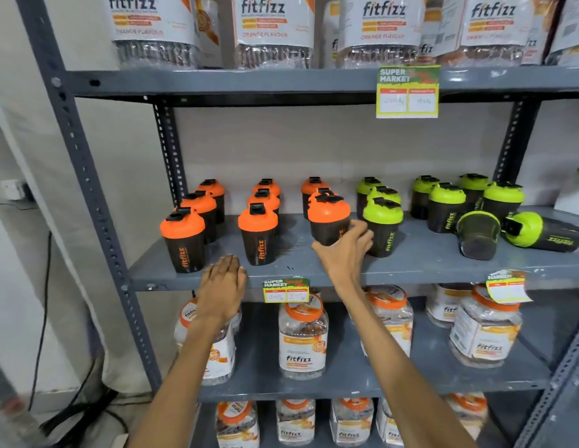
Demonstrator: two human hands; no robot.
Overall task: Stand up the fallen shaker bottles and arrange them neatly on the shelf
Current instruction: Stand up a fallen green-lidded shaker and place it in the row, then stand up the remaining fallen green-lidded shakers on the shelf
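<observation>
Head view: upright orange-lidded black shaker, perhaps gripped.

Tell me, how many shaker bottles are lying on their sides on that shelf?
2, both at the right end of the middle shelf: one green-lidded bottle with its base toward the camera, another beside it, lid pointing left. None seems hidden.

The shelf is matt grey painted metal. Shaker bottles are dark smooth plastic with glossy lids. Price tags are paper.
</observation>
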